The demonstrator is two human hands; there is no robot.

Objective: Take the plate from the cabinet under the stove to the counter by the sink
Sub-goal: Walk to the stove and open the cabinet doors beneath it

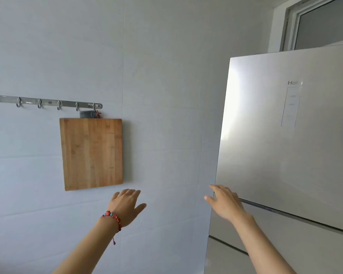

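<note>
So we've got both hands up with nothing in them: left hand (125, 206) with its grip wide and a beaded bracelet (112, 216), right hand (225, 202) spread by the fridge (285, 135) edge. Cutting board (91, 153) hangs on the wall. Plate's nowhere in view.

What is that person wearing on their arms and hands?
No sleeves show on either arm. The left hand has a bracelet at its wrist, made of red beads with a few blue ones and a small cord dangling down. The right hand wears nothing: no ring, watch or glove.
</note>
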